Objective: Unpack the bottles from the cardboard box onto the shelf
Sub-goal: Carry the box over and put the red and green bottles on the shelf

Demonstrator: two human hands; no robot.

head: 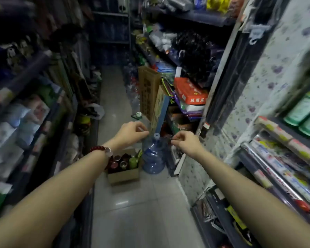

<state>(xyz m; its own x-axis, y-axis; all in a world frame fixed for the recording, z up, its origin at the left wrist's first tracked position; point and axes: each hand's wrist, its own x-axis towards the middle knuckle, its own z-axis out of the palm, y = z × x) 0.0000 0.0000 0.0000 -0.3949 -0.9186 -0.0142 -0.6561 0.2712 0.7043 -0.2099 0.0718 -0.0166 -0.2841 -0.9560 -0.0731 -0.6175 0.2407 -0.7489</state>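
An open cardboard box (123, 175) stands on the tiled floor of a narrow shop aisle. Several bottles (123, 162) stand upright in it, dark red ones and a green one. Both my arms reach forward above the box. My left hand (131, 132), with a red bead bracelet on its wrist, hangs loosely curled and holds nothing. My right hand (185, 140) is also loosely curled and empty, above a large blue water jug (153, 158). On the right, a shelf (292, 129) carries green bottles (306, 113).
The blue water jug stands right of the box. Packed shelves line both sides of the aisle. Tall cardboard cartons (148, 92) and clear plastic bottles crowd the right side further down. A white bag (98, 110) lies at the left shelf's foot.
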